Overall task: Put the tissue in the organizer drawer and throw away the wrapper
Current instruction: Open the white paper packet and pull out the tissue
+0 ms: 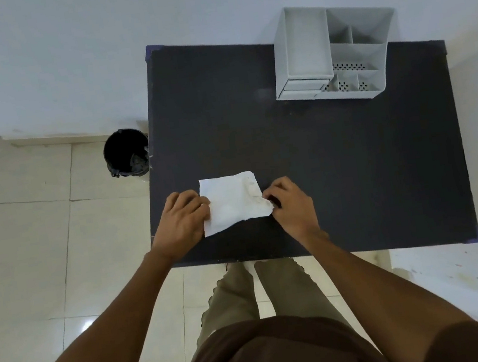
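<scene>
A white square tissue packet [233, 201] lies flat near the front edge of the dark table [337, 167]. My left hand [183, 219] presses on its left edge. My right hand [291, 204] pinches its right front corner, where the wrapper edge looks crinkled. The grey organizer [333, 51] stands at the table's far right, with a small drawer [301, 87] shut at its front left. A black-lined bin [126, 152] stands on the floor left of the table.
A white wall runs behind the table. Pale floor tiles surround it. My legs stand just before the table's front edge. The organizer has several open compartments with perforated bottoms.
</scene>
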